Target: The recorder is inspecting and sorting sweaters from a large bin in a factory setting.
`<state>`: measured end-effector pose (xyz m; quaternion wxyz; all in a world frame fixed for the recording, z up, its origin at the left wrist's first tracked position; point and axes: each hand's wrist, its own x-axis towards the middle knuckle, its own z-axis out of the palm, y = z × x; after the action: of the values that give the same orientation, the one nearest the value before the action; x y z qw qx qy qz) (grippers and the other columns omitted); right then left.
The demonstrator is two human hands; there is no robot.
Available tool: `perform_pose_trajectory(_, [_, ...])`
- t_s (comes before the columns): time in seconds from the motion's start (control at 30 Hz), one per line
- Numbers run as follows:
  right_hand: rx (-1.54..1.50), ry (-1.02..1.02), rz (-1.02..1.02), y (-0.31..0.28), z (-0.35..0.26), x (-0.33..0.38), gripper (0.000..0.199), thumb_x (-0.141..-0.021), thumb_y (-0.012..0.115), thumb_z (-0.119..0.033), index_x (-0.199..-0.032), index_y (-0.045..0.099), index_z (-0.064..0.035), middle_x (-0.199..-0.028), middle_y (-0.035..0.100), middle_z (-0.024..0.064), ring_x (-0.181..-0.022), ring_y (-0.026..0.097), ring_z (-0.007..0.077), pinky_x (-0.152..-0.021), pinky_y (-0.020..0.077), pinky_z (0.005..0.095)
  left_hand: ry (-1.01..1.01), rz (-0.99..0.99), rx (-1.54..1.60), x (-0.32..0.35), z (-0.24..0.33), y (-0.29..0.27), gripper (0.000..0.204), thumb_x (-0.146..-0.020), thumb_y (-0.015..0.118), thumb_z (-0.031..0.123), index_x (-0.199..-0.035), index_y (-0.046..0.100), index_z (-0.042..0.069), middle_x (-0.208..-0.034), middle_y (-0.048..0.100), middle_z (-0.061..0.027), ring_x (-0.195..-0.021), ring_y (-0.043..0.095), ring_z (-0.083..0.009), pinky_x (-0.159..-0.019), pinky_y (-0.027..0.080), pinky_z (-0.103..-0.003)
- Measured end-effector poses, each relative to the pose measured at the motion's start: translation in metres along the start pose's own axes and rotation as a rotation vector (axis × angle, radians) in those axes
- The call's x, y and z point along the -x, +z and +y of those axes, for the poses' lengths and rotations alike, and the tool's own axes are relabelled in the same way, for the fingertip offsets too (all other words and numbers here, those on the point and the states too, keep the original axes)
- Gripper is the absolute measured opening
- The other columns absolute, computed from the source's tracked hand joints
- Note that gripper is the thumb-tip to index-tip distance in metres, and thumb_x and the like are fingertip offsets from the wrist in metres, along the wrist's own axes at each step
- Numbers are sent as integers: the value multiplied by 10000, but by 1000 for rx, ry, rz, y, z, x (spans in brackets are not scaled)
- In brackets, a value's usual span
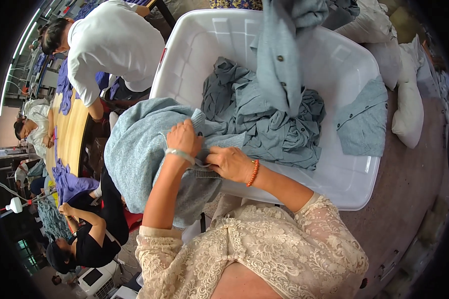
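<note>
A light blue-grey knit cardigan (137,144) is bunched up at the near left side of a big white plastic tub (182,60). My left hand (184,139) is closed on its ribbed edge, next to a dark button. Just to the right, the fingers of my right hand (232,163) pinch the same edge; the fingertips are partly hidden. Inside the tub lies a heap of grey-blue knit garments (264,119). One buttoned cardigan (280,55) hangs down over the far rim, and another cardigan (366,119) is draped over the right rim.
At the upper left, a person in a white shirt (117,45) bends near a wooden table (67,134) with purple garments. A person in black (97,239) sits at the lower left, handling a purple garment (72,184). White sacks (409,109) stand beyond the tub at right.
</note>
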<state>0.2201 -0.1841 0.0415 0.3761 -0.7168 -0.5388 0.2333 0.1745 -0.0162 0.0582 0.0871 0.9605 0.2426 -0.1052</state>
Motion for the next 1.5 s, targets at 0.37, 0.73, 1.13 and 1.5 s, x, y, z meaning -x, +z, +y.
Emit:
perform_pose_trajectory(0.37, [-253, -22, 77, -5, 15, 8, 201, -817, 634, -238, -895, 639, -53, -862, 576, 105, -747, 600, 303, -669, 485, 387, -162, -212, 1576, 3, -41, 10, 213, -788, 668, 74, -969, 625, -30, -861, 651, -26, -715, 576, -79, -664, 456, -219])
perform_pose_trajectory(0.73, [-199, 97, 251, -60, 63, -88, 110, -831, 613, -133, -860, 667, -41, -746, 597, 67, -605, 581, 156, -569, 462, 271, -306, -161, 1965, 5, -62, 25, 199, -847, 610, 108, -999, 603, -20, -922, 663, -83, -787, 634, -157, -735, 500, -280])
perform_pose_trajectory(1.13, [783, -369, 277, -20, 123, -345, 373, -778, 509, -88, -1143, 554, -150, -1246, 478, 87, -1145, 465, 244, -858, 417, 394, -311, -209, 2256, 20, -68, 48, 175, -875, 570, 110, -1023, 583, 18, -936, 646, -39, -823, 610, -131, -761, 480, -275])
perform_pose_trajectory(1.5, [899, -618, -71, -48, 130, -427, 129, -761, 503, -84, -842, 602, -80, -835, 594, 99, -827, 570, 262, -776, 452, 334, -306, -237, 2353, 11, -79, 34, 200, -898, 548, 110, -1077, 561, 22, -974, 627, -15, -844, 570, -84, -758, 448, -236])
